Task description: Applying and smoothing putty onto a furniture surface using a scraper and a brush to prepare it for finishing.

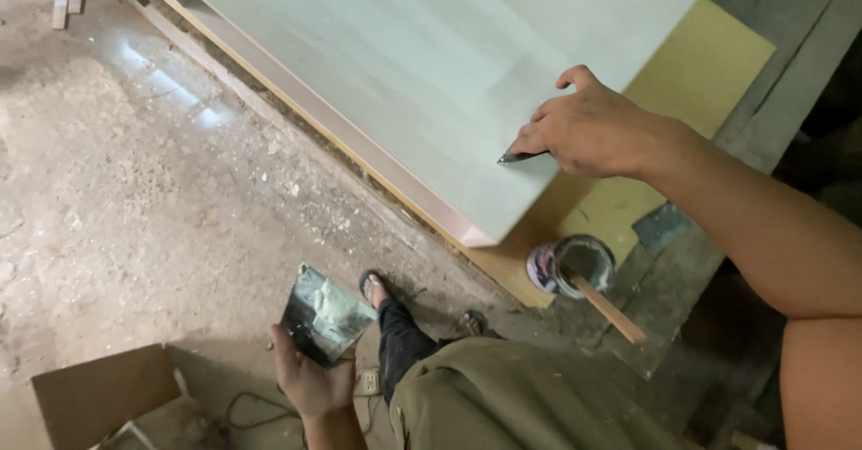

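Right hand (588,131) is down on the pale board (404,64), grip closed tight around a small putty knife (516,156), its blade tip touching the surface near the board's lower corner; left hand (310,378) hangs low over the dusty floor (135,198), grip wrapped on a wide metal scraper (323,315) smeared with pale green filler; the board lies on a yellow sheet (700,64) on the bench; just beside the corner sits an open tin (575,266) with a wooden stick (606,309) leaning out of it; sandalled feet (373,286) show beneath, and a cardboard box (99,396) sits at lower left.
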